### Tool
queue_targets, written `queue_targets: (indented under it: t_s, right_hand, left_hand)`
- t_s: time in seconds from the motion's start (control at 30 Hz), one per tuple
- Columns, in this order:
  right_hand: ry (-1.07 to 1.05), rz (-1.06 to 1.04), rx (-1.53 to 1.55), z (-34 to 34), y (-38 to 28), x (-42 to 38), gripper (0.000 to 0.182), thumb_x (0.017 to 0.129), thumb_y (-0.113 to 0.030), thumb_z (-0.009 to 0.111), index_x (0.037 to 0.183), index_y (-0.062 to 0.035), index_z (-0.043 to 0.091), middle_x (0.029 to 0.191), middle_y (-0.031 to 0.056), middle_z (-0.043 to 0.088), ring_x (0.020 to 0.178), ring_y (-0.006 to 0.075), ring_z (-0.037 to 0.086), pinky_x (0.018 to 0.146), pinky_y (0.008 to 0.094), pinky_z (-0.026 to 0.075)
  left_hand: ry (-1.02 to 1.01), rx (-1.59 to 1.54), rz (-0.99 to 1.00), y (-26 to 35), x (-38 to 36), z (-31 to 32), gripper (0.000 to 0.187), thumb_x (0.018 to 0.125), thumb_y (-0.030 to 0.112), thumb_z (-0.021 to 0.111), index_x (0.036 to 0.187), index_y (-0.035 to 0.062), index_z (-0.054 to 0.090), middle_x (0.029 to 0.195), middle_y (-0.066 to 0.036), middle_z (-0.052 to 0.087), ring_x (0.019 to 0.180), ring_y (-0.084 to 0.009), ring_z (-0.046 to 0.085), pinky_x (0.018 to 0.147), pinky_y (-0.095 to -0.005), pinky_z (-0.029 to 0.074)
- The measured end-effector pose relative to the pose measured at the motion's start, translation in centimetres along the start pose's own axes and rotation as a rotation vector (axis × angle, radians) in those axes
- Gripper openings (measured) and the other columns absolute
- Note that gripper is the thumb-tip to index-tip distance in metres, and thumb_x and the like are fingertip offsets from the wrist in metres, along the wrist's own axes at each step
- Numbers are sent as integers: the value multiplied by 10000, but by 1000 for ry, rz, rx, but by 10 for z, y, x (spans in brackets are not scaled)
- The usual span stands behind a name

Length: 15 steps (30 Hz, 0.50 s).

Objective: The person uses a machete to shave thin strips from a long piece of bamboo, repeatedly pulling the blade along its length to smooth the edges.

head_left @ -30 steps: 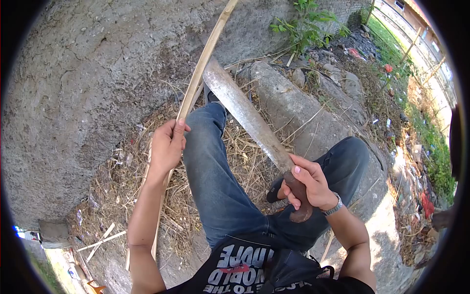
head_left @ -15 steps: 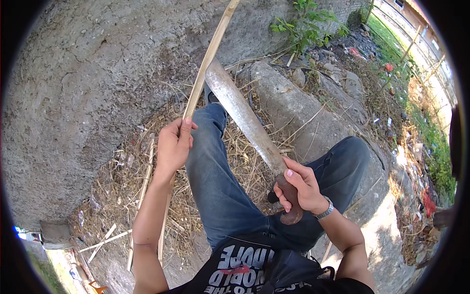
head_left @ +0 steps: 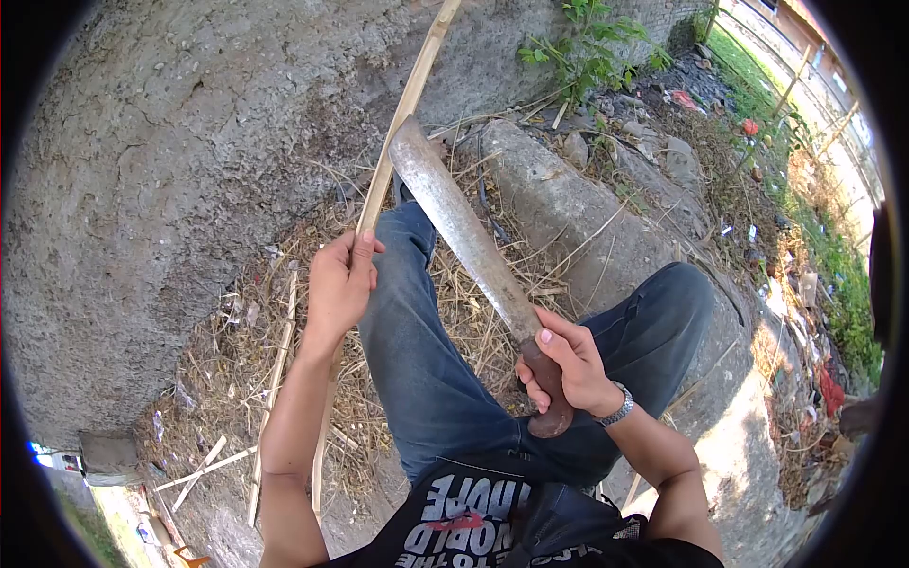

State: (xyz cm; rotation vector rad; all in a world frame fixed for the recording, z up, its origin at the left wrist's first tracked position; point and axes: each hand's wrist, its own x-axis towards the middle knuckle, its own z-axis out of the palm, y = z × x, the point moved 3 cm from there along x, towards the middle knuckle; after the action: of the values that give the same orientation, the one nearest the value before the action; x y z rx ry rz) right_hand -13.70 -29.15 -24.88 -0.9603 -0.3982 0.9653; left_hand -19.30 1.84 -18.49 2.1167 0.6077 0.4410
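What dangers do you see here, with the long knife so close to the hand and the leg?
1. The long grey steel machete meets the thin pale bamboo strip just above the left hand; a slip could cut its fingers.
2. The blade lies over the blue-jeaned left leg; a glancing stroke may reach it.
3. The right hand alone grips the brown wooden handle.

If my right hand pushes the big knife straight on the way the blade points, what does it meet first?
Probably the thin pale bamboo strip held by the left hand; the long grey machete blade in the right hand tips beside it, though depth is unclear.
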Motion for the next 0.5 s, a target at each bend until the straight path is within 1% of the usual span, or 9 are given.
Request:
queue_targets:
  t_s: [0.03,0.17,0.23,0.27,0.37,0.4,0.47,0.5]
  right_hand:
    - [-15,2,51,1,3,0,500,1149,-209,425,1625,-68,369,812,160,656,470,171,584,447,289,490]
    - [4,-6,22,4,8,3,498,1150,-211,421,1624,-69,371,809,159,650,470,169,583,447,288,490]
    - [-6,13,-95,7,14,5,506,1143,-225,426,1618,-61,373,801,183,650,464,188,581,447,301,484]
    - [-5,13,-96,10,15,6,506,1143,-225,426,1618,-61,373,801,183,650,464,188,581,447,301,484]
    - [-3,62,42,16,14,8,509,1144,-235,426,1623,-76,365,818,183,649,464,189,574,451,309,496]
    - [-4,60,41,17,11,10,509,1144,-235,426,1623,-76,365,818,183,649,464,189,574,451,309,496]
    - [-21,71,272,17,5,13,514,1145,-248,426,1627,-84,356,823,190,641,458,192,568,450,310,493]
    - [-29,88,343,17,1,14,510,1148,-237,436,1629,-83,364,834,169,643,474,181,580,430,295,493]
  left_hand:
    - [-8,2,-10,0,0,0,395,1129,352,529,975,36,708,591,43,526,524,-28,427,503,-246,323]
    - [-31,-20,-36,-1,-1,3,405,1125,358,537,969,31,717,585,40,530,519,-33,437,501,-255,330]
    - [-57,-16,-26,2,-3,6,405,1122,359,544,968,29,723,581,38,534,518,-35,444,501,-259,332]
    - [-84,-12,-14,4,-5,8,406,1119,359,551,968,27,729,578,35,537,518,-37,451,500,-262,334]
    - [-105,31,18,3,-5,11,389,1111,345,568,975,26,742,578,29,555,518,-42,461,503,-272,345]
    - [-104,32,20,4,-6,10,389,1111,345,568,975,26,742,578,29,555,518,-42,461,503,-272,345]
    - [-179,66,21,6,-8,11,392,1114,342,555,996,10,728,596,4,607,542,-62,547,519,-280,413]
    - [-177,65,21,6,-9,11,392,1114,342,555,996,10,728,596,4,607,542,-62,547,519,-280,413]
